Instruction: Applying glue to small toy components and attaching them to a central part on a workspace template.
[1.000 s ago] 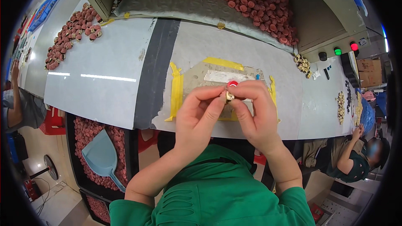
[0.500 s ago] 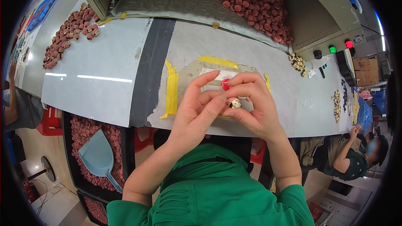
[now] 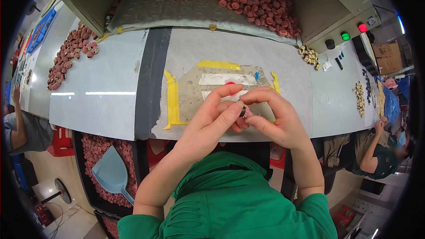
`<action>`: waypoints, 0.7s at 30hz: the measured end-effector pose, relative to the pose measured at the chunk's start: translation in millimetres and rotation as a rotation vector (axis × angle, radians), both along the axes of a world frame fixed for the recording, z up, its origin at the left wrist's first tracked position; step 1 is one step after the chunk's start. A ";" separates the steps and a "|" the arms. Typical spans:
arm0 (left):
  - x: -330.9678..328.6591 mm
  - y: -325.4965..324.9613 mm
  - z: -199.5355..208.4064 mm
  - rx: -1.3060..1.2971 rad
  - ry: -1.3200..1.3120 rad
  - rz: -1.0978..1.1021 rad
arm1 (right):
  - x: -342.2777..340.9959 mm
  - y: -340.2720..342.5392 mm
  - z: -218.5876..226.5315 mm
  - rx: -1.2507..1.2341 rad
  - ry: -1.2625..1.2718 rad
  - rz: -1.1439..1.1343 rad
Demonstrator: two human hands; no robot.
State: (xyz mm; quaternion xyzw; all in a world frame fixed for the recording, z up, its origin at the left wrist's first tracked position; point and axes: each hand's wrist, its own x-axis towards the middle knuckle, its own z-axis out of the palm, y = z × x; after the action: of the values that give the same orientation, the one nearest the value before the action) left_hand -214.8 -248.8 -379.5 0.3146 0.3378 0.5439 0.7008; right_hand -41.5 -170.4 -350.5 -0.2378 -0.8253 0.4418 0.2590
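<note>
Above the near edge of the table, my two hands meet around a small doll-head piece (image 3: pixel 244 113), black on one side and pink and ridged on the other. My left hand (image 3: pixel 218 114) grips its dark side between thumb and fingers. From the other side, my right hand (image 3: pixel 276 117) pinches the pink ridged part with thumb and fingertips. Fingers cover much of the piece. Just beyond them, a round red thing (image 3: pixel 230 83) shows on the grey work mat (image 3: pixel 188 84), partly hidden by my left hand.
Yellow tape (image 3: pixel 172 102) edges the mat. Pink ridged caps (image 3: pixel 239 0) heap in the open-fronted box behind. Pink-capped heads (image 3: pixel 71 53) lie left, cream-and-black pieces (image 3: pixel 310 56) right. Below left, a blue dustpan (image 3: pixel 110 170) rests in a bin of pink pieces. Other people sit at both sides.
The piece has been turned between my fingers: its cream front faced up before, and now its black and pink sides show. The whole view has shifted slightly.
</note>
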 end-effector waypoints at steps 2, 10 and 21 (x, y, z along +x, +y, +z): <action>5.5 1.1 -2.8 0.012 -0.001 0.019 | 5.3 -2.2 -4.4 -0.122 0.047 -0.014; 13.2 5.5 -6.0 -0.013 -0.002 0.026 | 10.1 -2.3 -13.8 -0.465 0.203 0.028; 14.4 3.7 -8.3 0.015 0.063 0.022 | 13.8 -8.6 -20.2 -0.580 0.241 -0.002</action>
State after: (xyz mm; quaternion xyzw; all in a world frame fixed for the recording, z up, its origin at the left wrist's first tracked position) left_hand -200.3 -245.0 -387.7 0.3332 0.3590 0.5439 0.6814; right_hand -27.7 -179.0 -370.7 -0.2485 -0.6280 0.6835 0.2771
